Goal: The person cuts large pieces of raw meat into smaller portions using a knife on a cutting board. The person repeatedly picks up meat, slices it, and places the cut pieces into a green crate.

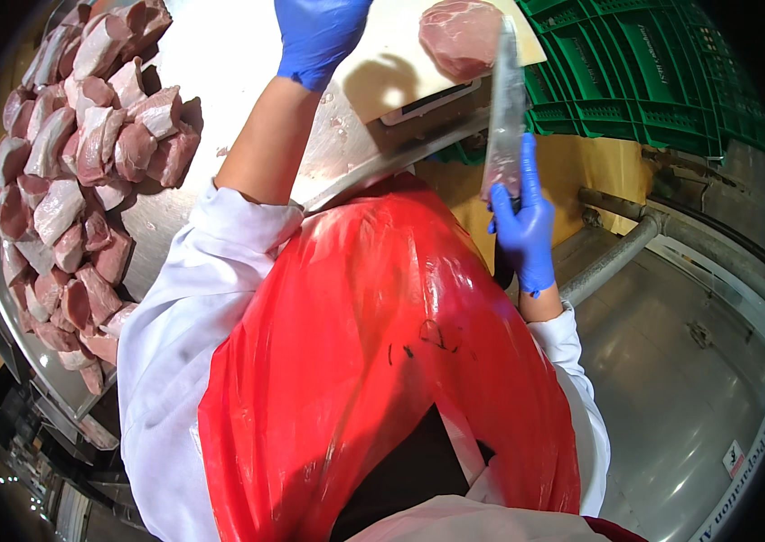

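My right hand (530,237), in a blue glove, grips a knife (506,113) with its index finger stretched along the blade. The long blade points up and away, its tip beside a round pink piece of raw meat (456,41). That piece lies on a cream cutting board (382,65) at the far edge of the view. My left hand (321,38), also gloved in blue, is over the board's left part. The upper edge of the picture cuts off its fingers, so what they do is hidden.
Many cut chunks of raw meat (93,135) are heaped on the metal table (328,135) at left. Green plastic crates (626,68) stand at the far right. A metal pipe (617,253) runs below them. My red apron (382,298) is close to the table edge.
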{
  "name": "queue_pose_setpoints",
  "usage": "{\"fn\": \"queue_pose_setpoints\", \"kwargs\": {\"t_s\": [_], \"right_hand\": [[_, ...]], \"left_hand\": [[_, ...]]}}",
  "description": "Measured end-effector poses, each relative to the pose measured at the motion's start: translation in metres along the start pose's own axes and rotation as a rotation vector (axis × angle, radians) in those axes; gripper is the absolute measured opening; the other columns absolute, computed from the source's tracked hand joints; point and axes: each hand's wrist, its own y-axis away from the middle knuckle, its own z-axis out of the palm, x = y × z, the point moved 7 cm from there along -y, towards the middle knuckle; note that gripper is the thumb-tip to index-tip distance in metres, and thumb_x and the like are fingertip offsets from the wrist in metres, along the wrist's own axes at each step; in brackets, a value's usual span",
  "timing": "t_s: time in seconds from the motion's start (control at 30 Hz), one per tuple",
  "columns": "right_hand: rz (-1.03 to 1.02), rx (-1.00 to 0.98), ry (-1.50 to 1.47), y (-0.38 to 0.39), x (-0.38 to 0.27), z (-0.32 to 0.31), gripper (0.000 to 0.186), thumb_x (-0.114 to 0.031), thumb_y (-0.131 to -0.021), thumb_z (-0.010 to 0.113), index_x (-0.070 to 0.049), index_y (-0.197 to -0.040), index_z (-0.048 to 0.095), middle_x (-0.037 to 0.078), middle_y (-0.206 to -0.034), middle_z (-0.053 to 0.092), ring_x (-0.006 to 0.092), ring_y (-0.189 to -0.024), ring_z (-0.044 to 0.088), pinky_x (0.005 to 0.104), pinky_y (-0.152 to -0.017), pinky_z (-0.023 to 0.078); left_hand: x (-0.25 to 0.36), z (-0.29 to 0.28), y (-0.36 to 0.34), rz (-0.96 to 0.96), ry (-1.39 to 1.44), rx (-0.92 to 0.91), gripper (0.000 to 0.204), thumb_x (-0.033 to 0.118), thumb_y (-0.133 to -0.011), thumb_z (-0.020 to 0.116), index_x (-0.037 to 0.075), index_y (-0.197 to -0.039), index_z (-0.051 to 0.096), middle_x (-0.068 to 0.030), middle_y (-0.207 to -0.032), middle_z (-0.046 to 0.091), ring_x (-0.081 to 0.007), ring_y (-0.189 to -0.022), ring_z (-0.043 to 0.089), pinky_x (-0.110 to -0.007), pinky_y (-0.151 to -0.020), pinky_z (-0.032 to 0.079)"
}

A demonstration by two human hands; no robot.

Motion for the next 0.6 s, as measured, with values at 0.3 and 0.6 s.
{"fn": "queue_pose_setpoints", "kwargs": {"t_s": [0.3,0.6], "right_hand": [[-0.049,0.286,-0.424,-0.046,0.061,-0.098,0.079,0.001,-0.097,0.061,-0.010,-0.163,0.020,0.009,-0.102,0.066,0.0107,-0.067,0.059,0.0236,-0.050,0.049],[0.111,0.304,-0.494,-0.064,0.169,-0.167,0.076,0.004,-0.098,0.056,-0.007,-0.163,0.018,0.008,-0.097,0.060,0.0101,-0.065,0.054,0.0250,-0.053,0.048]], "left_hand": [[0.002,0.220,-0.012,-0.007,-0.473,-0.578,0.049,0.035,-0.086,0.074,-0.003,-0.115,0.064,-0.0196,-0.095,0.072,-0.0361,-0.091,0.071,-0.040,-0.083,0.056],[-0.055,0.186,0.046,-0.041,-1.444,-0.788,0.078,0.047,-0.077,0.077,0.010,-0.141,0.052,-0.0287,-0.133,0.053,-0.0463,-0.122,0.053,-0.058,-0.099,0.047]]}}
